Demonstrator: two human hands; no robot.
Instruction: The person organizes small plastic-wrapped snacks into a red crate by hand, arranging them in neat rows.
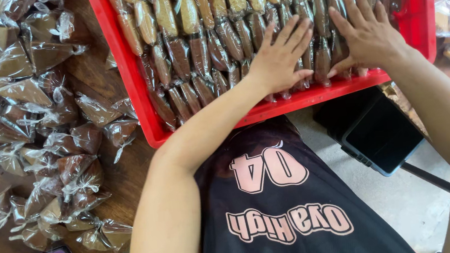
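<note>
Both forearms reach from a black shirt (277,215) to a red tray (139,91) on the wooden surface (125,180). Left hand (279,61) and right hand (368,38) lie flat, fingers spread, gripping nothing, on wrapped pastries (201,52) in the tray's near rows. Loose wrapped pieces (44,133) lie left.
</note>
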